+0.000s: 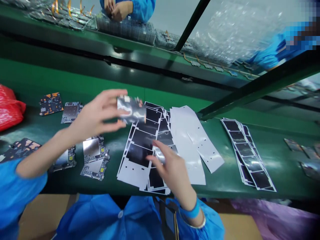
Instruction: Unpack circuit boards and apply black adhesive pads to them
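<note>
Progress looks early: your left hand (96, 116) pinches a board (132, 110), right hand (173, 171) pinches a sticker (160, 155) over the sheet (140, 141); most stickers remain.

Left hand (95, 116) holds silver board (132, 110) over sticker sheets (140, 143).

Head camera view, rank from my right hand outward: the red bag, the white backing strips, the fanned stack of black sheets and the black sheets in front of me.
1. Black sheets, under the right hand, touching it.
2. White backing strips, just to its right.
3. Fanned stack, farther right.
4. Red bag, far left edge.
</note>
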The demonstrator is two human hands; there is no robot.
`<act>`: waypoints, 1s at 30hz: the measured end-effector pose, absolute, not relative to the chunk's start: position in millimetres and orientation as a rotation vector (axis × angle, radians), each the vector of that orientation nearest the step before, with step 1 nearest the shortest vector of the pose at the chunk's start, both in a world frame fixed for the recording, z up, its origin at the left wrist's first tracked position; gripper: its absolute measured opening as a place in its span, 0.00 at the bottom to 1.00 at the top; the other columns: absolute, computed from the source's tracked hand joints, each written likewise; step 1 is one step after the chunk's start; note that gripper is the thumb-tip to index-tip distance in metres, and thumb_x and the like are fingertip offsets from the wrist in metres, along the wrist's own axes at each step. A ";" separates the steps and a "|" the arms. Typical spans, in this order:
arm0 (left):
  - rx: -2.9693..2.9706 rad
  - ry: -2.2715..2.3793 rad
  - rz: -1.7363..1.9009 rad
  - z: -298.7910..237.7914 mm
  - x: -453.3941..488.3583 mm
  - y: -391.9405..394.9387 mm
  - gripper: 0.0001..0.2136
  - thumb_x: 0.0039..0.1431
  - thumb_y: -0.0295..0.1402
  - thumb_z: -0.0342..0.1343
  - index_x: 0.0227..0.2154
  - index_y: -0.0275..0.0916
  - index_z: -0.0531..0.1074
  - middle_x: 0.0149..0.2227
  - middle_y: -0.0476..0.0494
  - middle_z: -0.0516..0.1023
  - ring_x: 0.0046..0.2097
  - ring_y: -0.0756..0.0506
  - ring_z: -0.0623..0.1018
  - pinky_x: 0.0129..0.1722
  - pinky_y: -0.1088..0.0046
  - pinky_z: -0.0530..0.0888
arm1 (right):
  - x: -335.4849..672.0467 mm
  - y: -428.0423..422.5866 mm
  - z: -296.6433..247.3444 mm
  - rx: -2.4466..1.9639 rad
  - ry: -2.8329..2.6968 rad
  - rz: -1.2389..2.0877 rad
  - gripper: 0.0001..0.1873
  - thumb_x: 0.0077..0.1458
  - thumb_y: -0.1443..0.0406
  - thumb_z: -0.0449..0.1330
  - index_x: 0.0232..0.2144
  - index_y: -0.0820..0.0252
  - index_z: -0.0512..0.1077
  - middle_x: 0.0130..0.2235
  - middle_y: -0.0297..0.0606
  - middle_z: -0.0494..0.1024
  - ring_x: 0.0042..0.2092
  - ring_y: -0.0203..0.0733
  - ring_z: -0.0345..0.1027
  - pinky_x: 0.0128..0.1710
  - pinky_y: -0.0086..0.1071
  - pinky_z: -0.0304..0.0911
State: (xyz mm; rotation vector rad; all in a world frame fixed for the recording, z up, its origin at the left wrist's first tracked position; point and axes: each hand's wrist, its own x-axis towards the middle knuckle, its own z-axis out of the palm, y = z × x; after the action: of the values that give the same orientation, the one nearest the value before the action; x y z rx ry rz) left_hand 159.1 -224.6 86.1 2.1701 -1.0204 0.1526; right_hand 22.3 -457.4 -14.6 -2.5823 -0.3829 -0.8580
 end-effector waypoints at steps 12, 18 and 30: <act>2.300 -0.824 -0.406 20.2 71.0 -215.1 0.20 0.67 0.51 0.53 0.47 0.39 0.74 0.48 0.44 0.73 0.50 0.46 0.75 0.49 0.71 0.72 | 27.8 -438.4 -47.5 -2.261 -0.569 -0.413 0.29 0.68 0.54 0.55 0.64 0.60 0.55 0.66 0.43 0.62 0.70 0.44 0.52 0.65 0.46 0.61; 1.871 -0.352 -0.371 0.8 33.3 -233.9 0.17 0.66 0.46 0.55 0.33 0.36 0.76 0.34 0.45 0.71 0.35 0.52 0.73 0.34 0.81 0.70 | 19.5 -441.3 -7.2 -2.249 -0.678 -0.525 0.26 0.64 0.58 0.62 0.59 0.67 0.65 0.67 0.49 0.57 0.71 0.51 0.49 0.69 0.51 0.55; 2.083 -0.749 0.183 -6.8 17.1 -241.6 0.05 0.65 0.20 0.52 0.39 0.37 0.67 0.37 0.51 0.70 0.38 0.57 0.72 0.42 0.91 0.68 | 17.7 -430.5 -2.2 -2.140 -0.789 -0.652 0.06 0.61 0.75 0.61 0.41 0.67 0.70 0.42 0.36 0.78 0.43 0.34 0.73 0.58 0.37 0.68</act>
State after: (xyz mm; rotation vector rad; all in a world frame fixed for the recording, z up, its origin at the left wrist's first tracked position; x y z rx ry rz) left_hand 17.1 -241.6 -6.8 2.0831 -0.7489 0.1827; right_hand 17.7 -430.5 -2.2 -2.1398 -0.7888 -0.6519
